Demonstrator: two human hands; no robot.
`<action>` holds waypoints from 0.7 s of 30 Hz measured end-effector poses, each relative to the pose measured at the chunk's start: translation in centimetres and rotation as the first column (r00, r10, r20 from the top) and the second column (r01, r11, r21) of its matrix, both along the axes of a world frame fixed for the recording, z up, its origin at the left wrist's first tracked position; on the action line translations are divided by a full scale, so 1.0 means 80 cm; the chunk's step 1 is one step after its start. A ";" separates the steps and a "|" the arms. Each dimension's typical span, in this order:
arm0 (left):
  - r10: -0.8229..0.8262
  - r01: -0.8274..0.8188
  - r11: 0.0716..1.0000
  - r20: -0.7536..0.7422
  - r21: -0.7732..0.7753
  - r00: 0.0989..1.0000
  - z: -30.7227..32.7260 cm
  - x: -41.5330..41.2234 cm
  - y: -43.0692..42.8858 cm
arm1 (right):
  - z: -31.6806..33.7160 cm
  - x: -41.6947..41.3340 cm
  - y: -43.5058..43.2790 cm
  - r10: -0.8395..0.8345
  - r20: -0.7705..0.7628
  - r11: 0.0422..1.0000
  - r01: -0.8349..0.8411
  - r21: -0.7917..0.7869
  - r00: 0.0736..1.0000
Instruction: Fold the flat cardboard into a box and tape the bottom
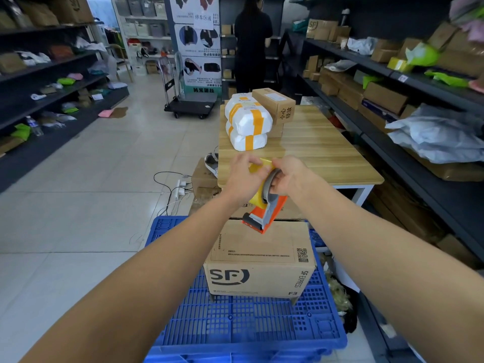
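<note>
A brown cardboard box [259, 260] printed "SF" stands folded on a blue plastic crate [235, 328], its closed flaps facing up. Above the box I hold an orange and grey tape dispenser [264, 213] with a yellow tape roll [255, 199]. My right hand [288, 176] grips the dispenser's grey frame. My left hand [242, 176] pinches the loose yellow tape end at the top of the roll. Both hands are raised above the box and do not touch it.
A wooden table [314, 153] stands just beyond the box with white wrapped parcels [247, 124] and a long carton [275, 103] on it. Shelves of parcels line both sides. A person [251, 40] stands at the back near a trolley [191, 106]. Cables and a power strip [180, 187] lie on the floor.
</note>
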State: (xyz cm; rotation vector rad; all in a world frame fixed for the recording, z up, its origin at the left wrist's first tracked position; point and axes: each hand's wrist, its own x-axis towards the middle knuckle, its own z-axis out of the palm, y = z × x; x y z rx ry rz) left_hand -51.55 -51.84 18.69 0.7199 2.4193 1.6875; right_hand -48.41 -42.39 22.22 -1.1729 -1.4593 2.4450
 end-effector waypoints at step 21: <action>-0.071 -0.090 0.969 0.609 0.230 0.790 0.022 -0.008 -0.007 | -0.009 -0.010 -0.005 -0.045 -0.061 0.999 0.046 0.026 0.997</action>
